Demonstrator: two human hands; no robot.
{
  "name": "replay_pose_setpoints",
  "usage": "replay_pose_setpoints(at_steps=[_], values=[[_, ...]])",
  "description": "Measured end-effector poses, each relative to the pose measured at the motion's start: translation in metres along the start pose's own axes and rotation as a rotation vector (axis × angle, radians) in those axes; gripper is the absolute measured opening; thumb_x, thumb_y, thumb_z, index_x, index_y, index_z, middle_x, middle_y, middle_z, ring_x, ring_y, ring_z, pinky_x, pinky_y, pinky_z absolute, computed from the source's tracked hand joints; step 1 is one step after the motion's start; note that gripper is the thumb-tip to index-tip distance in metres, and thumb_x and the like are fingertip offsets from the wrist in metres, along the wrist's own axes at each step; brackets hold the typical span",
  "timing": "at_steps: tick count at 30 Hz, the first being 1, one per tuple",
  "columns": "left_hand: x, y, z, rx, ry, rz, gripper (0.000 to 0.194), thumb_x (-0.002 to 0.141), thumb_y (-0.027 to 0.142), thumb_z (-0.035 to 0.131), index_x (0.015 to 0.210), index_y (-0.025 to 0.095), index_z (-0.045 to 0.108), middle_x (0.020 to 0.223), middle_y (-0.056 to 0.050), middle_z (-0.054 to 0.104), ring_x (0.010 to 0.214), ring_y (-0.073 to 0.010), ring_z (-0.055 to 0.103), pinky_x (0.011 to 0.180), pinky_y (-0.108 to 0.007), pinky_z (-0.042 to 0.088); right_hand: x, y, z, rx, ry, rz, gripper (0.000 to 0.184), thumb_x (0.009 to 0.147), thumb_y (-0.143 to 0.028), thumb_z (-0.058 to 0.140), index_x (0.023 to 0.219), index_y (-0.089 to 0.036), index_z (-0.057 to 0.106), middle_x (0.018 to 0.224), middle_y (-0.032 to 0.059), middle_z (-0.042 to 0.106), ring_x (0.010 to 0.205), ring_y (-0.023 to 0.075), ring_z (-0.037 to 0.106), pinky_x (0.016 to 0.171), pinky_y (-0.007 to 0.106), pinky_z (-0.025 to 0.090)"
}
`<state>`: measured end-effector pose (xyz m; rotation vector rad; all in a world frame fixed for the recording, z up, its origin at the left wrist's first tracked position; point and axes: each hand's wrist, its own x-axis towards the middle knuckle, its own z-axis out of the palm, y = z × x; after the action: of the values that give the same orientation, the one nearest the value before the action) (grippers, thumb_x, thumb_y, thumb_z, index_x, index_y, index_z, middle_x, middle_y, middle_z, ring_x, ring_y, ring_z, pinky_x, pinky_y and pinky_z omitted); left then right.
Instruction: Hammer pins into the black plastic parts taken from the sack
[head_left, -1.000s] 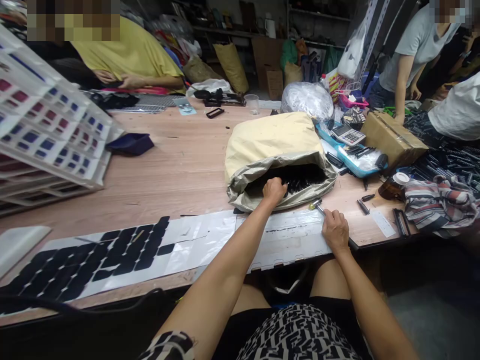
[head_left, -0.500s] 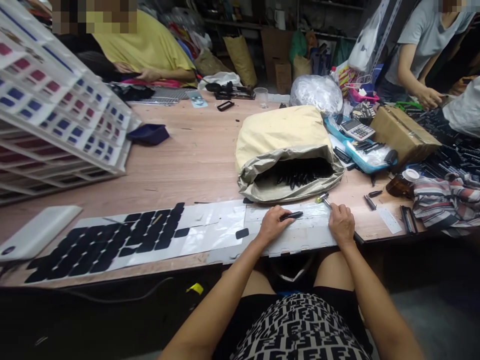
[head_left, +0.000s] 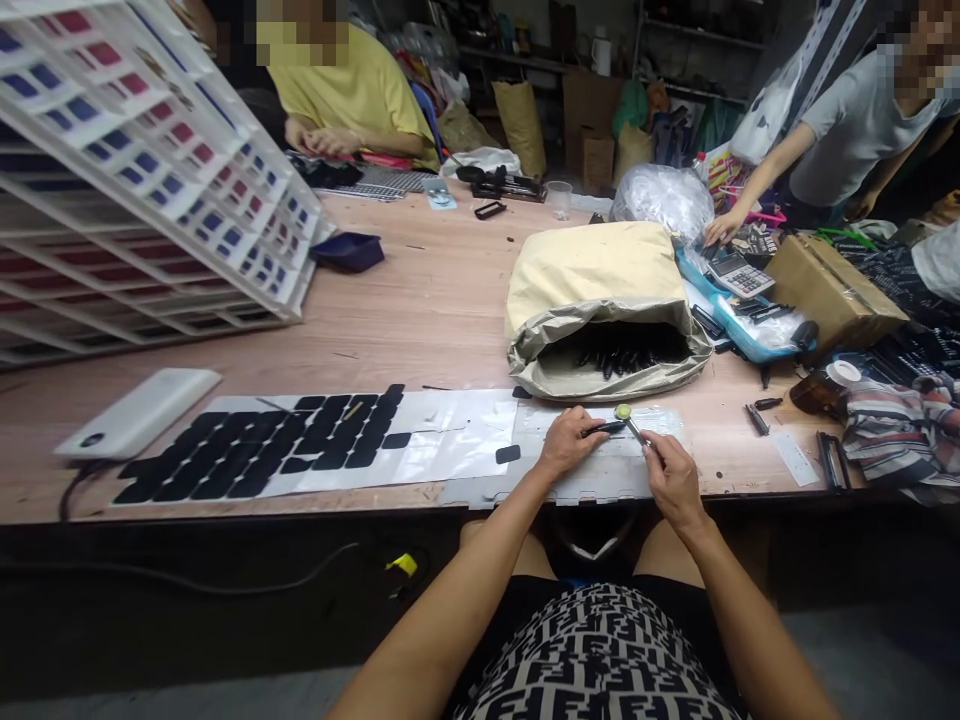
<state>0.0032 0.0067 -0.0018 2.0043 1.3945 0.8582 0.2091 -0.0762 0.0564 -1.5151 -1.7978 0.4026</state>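
My left hand is closed on a slim black piece, shaped like a short pen, and holds it over a pale work board. In my right hand is the handle of a small hammer with a yellow-green face. Its head is at the far end of the black piece; I cannot tell whether they touch. Just beyond my hands lies a cream sack, its mouth facing me, with many similar black pieces inside.
White sheets bearing black rounded pads lie on the left, near a white device. A white crate rack leans beyond. On the right are a calculator, a cardboard box and a brown jar. Two people work across the table.
My right hand has swung the hammer leftward, bringing its head from beyond the hand to the black piece. The view has shifted left. The co-worker at right has reached toward the blue trays.
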Motion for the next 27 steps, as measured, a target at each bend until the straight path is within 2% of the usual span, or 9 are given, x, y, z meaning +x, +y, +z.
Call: replay_pose_setpoints(at_steps=[6, 11, 16, 18, 23, 27], values=[[0.001, 0.002, 0.0, 0.057, 0.003, 0.033, 0.02, 0.087, 0.033, 0.07, 0.105, 0.028, 0.078, 0.085, -0.002, 0.062, 0.086, -0.0178, 0.056, 0.082, -0.032, 0.043, -0.007, 0.001, 0.011, -0.034, -0.054, -0.043, 0.033, 0.098, -0.026, 0.044, 0.121, -0.022, 0.067, 0.102, 0.0073, 0.07, 0.096, 0.0179, 0.066, 0.088, 0.031, 0.053], [0.001, 0.0, 0.001, 0.04, 0.005, 0.01, 0.023, 0.085, 0.035, 0.072, 0.106, 0.026, 0.078, 0.087, -0.002, 0.062, 0.087, -0.0185, 0.056, 0.082, -0.032, 0.044, -0.005, 0.007, 0.006, -0.044, 0.057, -0.022, 0.033, 0.098, -0.027, 0.044, 0.121, -0.021, 0.066, 0.104, 0.0081, 0.069, 0.098, 0.0179, 0.066, 0.089, 0.03, 0.052], [0.0, 0.0, 0.001, 0.029, 0.013, 0.009, 0.022, 0.086, 0.036, 0.071, 0.105, 0.026, 0.078, 0.087, -0.003, 0.062, 0.088, -0.0189, 0.057, 0.083, -0.032, 0.044, -0.005, 0.012, 0.004, -0.074, -0.012, 0.002, 0.032, 0.098, -0.028, 0.044, 0.119, -0.022, 0.067, 0.103, 0.0073, 0.07, 0.096, 0.0181, 0.066, 0.088, 0.03, 0.052], [-0.001, 0.001, 0.001, 0.03, 0.018, 0.017, 0.022, 0.086, 0.035, 0.071, 0.105, 0.025, 0.078, 0.087, -0.003, 0.062, 0.088, -0.0191, 0.057, 0.082, -0.032, 0.044, -0.002, 0.017, 0.002, -0.103, 0.004, 0.022, 0.033, 0.097, -0.028, 0.044, 0.119, -0.022, 0.067, 0.105, 0.0075, 0.069, 0.098, 0.0186, 0.065, 0.089, 0.031, 0.051], [-0.002, 0.003, 0.0, 0.027, 0.028, 0.025, 0.023, 0.085, 0.033, 0.071, 0.104, 0.022, 0.078, 0.086, -0.003, 0.062, 0.086, -0.0192, 0.056, 0.08, -0.032, 0.044, 0.019, 0.044, -0.011, -0.391, 0.166, 0.066, 0.032, 0.095, -0.022, 0.045, 0.117, -0.022, 0.068, 0.096, 0.0068, 0.066, 0.093, 0.0193, 0.059, 0.082, 0.03, 0.045], [0.0, 0.005, -0.002, 0.02, 0.024, 0.018, 0.023, 0.085, 0.033, 0.069, 0.103, 0.022, 0.077, 0.085, -0.003, 0.061, 0.086, -0.0197, 0.056, 0.079, -0.033, 0.045, 0.031, 0.067, -0.017, -0.681, 0.172, 0.068, 0.03, 0.093, -0.019, 0.047, 0.113, -0.022, 0.069, 0.088, 0.0066, 0.061, 0.085, 0.02, 0.049, 0.075, 0.03, 0.036]])
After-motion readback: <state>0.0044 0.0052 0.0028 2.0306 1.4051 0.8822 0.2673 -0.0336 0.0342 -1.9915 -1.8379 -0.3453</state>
